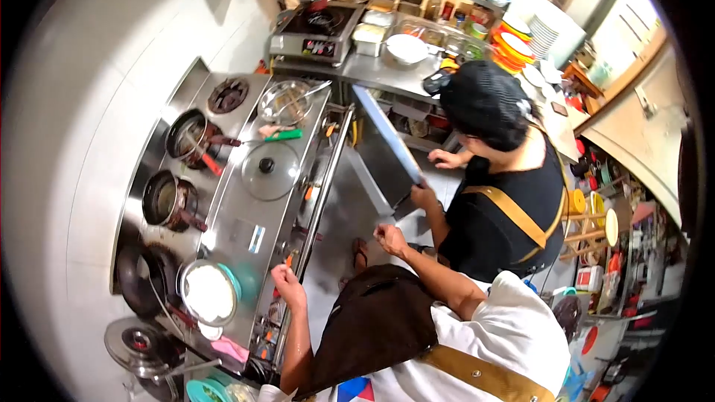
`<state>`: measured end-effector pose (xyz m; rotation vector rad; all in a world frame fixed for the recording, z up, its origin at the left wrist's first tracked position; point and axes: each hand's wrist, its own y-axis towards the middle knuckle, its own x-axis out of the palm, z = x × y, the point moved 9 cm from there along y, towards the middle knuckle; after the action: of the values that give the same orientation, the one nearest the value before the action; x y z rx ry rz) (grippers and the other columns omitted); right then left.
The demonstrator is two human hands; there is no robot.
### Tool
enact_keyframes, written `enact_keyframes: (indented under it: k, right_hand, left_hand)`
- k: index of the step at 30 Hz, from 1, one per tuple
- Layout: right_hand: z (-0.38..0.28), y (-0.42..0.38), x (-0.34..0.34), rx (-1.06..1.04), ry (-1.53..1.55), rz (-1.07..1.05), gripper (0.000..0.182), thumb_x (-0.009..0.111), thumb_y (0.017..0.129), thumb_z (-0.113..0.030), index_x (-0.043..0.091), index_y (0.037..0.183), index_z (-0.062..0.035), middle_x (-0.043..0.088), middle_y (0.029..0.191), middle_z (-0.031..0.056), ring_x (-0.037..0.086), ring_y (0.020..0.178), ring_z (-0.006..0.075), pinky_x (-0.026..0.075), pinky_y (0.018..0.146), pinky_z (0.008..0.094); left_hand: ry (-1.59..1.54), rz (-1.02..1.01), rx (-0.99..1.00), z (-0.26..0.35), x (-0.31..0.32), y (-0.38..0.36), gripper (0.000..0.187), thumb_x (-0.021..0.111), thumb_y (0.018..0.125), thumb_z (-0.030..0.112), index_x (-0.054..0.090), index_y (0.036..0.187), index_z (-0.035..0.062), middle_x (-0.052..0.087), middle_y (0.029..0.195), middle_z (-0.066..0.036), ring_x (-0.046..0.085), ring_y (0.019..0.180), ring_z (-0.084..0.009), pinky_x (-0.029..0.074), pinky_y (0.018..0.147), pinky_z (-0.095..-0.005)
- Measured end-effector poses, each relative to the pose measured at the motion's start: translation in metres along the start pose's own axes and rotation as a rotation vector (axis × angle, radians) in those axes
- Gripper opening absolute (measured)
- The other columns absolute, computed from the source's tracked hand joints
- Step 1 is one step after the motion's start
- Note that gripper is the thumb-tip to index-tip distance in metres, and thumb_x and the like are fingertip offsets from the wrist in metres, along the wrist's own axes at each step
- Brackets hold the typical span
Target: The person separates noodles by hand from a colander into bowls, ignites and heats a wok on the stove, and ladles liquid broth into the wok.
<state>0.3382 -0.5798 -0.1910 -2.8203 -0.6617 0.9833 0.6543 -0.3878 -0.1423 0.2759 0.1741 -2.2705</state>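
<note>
My left hand is by the front edge of the steel stove counter, near its orange-marked knobs. Its fingers are curled, and anything inside them is too small to make out. In front of my brown apron, my right hand is raised with fingers bent inward; what it may hold is hidden. Just beyond it, a co-worker's hand touches the edge of an open cabinet door. On the counter lie a glass lid and a bowl of white food.
The co-worker, in a black cap, stands close on my right. Two saucepans sit on burners at the left. An induction cooker, a white bowl and stacked plates are on the far counter. A lidded pan is at lower left.
</note>
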Motion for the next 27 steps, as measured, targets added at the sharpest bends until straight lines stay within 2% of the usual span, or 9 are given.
enact_keyframes:
  k: [4, 5, 6, 8, 10, 15, 20, 22, 27]
  right_hand:
    - [0.002, 0.003, -0.028, -0.016, 0.275, 0.051, 0.025, 0.061, 0.081, -0.025, 0.059, 0.077, -0.0011, 0.062, 0.07, 0.0122, 0.062, 0.072, 0.0234, 0.048, 0.069, 0.0347]
    - [-0.019, -0.003, -0.047, 0.021, 0.125, -0.031, 0.03, 0.061, 0.083, -0.031, 0.06, 0.078, -0.0013, 0.062, 0.07, 0.0115, 0.062, 0.072, 0.0219, 0.049, 0.069, 0.034]
    - [-0.015, 0.0, -0.048, 0.055, 0.08, -0.027, 0.034, 0.059, 0.085, -0.035, 0.061, 0.078, -0.0016, 0.063, 0.071, 0.0107, 0.062, 0.071, 0.0221, 0.049, 0.069, 0.0341]
    - [-0.02, 0.002, -0.049, 0.046, 0.126, -0.057, 0.025, 0.06, 0.083, -0.028, 0.063, 0.081, -0.0028, 0.066, 0.077, 0.0143, 0.064, 0.075, 0.0295, 0.049, 0.071, 0.0386]
    - [-0.047, -0.003, -0.057, -0.085, 0.165, -0.142, 0.022, 0.057, 0.083, -0.023, 0.063, 0.087, -0.0022, 0.066, 0.081, 0.0152, 0.064, 0.079, 0.0303, 0.048, 0.073, 0.0399]
    - [-0.068, -0.053, -0.077, -0.13, 0.22, -0.196, 0.026, 0.058, 0.083, -0.02, 0.06, 0.103, -0.004, 0.067, 0.094, 0.0134, 0.063, 0.091, 0.0284, 0.048, 0.081, 0.0377]
    - [-0.028, -0.146, -0.082, -0.043, 0.237, -0.151, 0.028, 0.057, 0.086, -0.021, 0.059, 0.108, -0.004, 0.065, 0.103, 0.0149, 0.062, 0.098, 0.0298, 0.047, 0.086, 0.0381]
    - [-0.001, -0.191, -0.08, 0.121, 0.217, -0.172, 0.03, 0.056, 0.085, -0.022, 0.06, 0.109, -0.0038, 0.065, 0.103, 0.0149, 0.061, 0.099, 0.0306, 0.047, 0.085, 0.0391]
    - [0.046, -0.269, -0.092, 0.226, 0.219, -0.091, 0.031, 0.057, 0.085, -0.023, 0.06, 0.11, -0.0042, 0.065, 0.104, 0.0148, 0.061, 0.099, 0.0318, 0.047, 0.087, 0.0403]
  left_hand:
    - [-0.015, -0.13, 0.047, 0.005, 0.038, -0.015, 0.024, 0.053, 0.083, -0.004, 0.049, 0.106, 0.0015, 0.047, 0.081, -0.001, 0.047, 0.072, -0.0115, 0.04, 0.069, -0.0241]
    - [-0.055, -0.187, -0.032, -0.008, 0.046, -0.015, 0.028, 0.054, 0.081, -0.005, 0.049, 0.108, 0.0016, 0.049, 0.082, -0.001, 0.048, 0.072, -0.0109, 0.041, 0.069, -0.0236]
    - [-0.09, -0.245, -0.116, -0.022, 0.054, -0.011, 0.032, 0.056, 0.079, -0.007, 0.049, 0.11, 0.0016, 0.051, 0.082, -0.001, 0.049, 0.073, -0.0104, 0.042, 0.069, -0.023]
    - [-0.026, -0.317, -0.106, -0.013, 0.067, -0.006, 0.034, 0.056, 0.079, -0.006, 0.05, 0.111, 0.002, 0.054, 0.083, -0.002, 0.052, 0.073, -0.0094, 0.043, 0.068, -0.0228]
    - [0.02, -0.403, -0.161, -0.014, 0.083, 0.001, 0.034, 0.057, 0.08, -0.005, 0.05, 0.112, 0.0022, 0.056, 0.084, -0.003, 0.053, 0.073, -0.0096, 0.044, 0.068, -0.0231]
    - [0.071, -0.661, -0.163, 0.027, 0.138, -0.014, 0.03, 0.059, 0.084, 0.003, 0.053, 0.113, 0.0022, 0.058, 0.085, -0.002, 0.053, 0.076, -0.0093, 0.044, 0.07, -0.0227]
    - [0.204, -0.858, -0.052, 0.035, 0.19, -0.052, 0.03, 0.059, 0.086, 0.007, 0.053, 0.115, 0.0017, 0.057, 0.084, -0.002, 0.053, 0.078, -0.0096, 0.044, 0.072, -0.0237]
    - [0.22, -0.976, -0.108, 0.037, 0.203, -0.085, 0.032, 0.059, 0.085, 0.007, 0.053, 0.116, 0.0019, 0.057, 0.084, -0.002, 0.053, 0.078, -0.0104, 0.044, 0.072, -0.0238]
    - [0.265, -1.168, -0.089, -0.004, 0.212, -0.149, 0.03, 0.059, 0.085, 0.009, 0.053, 0.114, 0.0011, 0.06, 0.084, -0.004, 0.057, 0.076, -0.0121, 0.045, 0.072, -0.0254]
